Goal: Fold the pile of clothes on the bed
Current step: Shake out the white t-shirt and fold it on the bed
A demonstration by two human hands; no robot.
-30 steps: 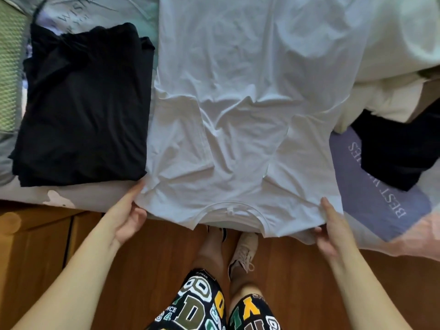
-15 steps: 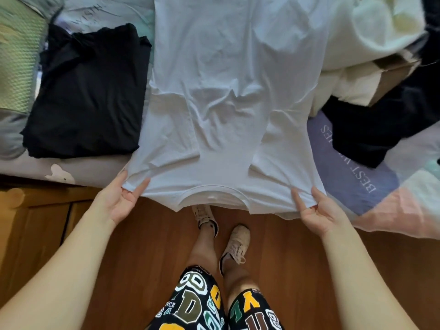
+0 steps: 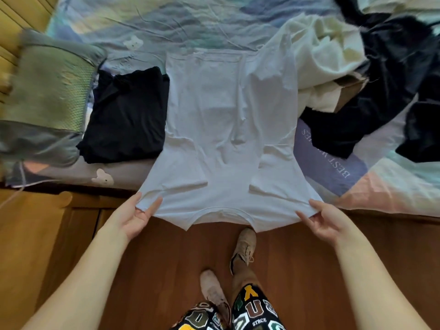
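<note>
- Your left hand (image 3: 133,216) has its grip clamped on the near left shoulder corner of the white T-shirt (image 3: 228,129), thumb on top of the cloth and fingers under it.
- Your right hand (image 3: 326,221) pinches the near right shoulder corner the same way, fingers curled round the edge of the fabric.
- The white T-shirt lies spread flat on the bed (image 3: 123,173), collar toward you and hem at the far side; the collar edge and both held corners hang just past the bed's near edge, over the wooden floor (image 3: 166,263).
- Both short sleeves lie flat on the shirt's sides, and a long crease runs down the middle of the body.
- A folded black garment (image 3: 128,115) lies just beside the shirt on your left, its right edge touching or nearly touching the shirt's side.
- A green and grey pillow (image 3: 45,96) sits further left, next to the black garment.
- To your right is the unfolded pile of clothes (image 3: 352,75): cream pieces at the shirt's far right edge, dark pieces heaped beyond them; whether the cream cloth overlaps the shirt there, you cannot tell.
- The patterned bedsheet shows the words "BEST WISHES" between the shirt and the dark clothes.
- Your two shoes stand on the floor below the collar.
</note>
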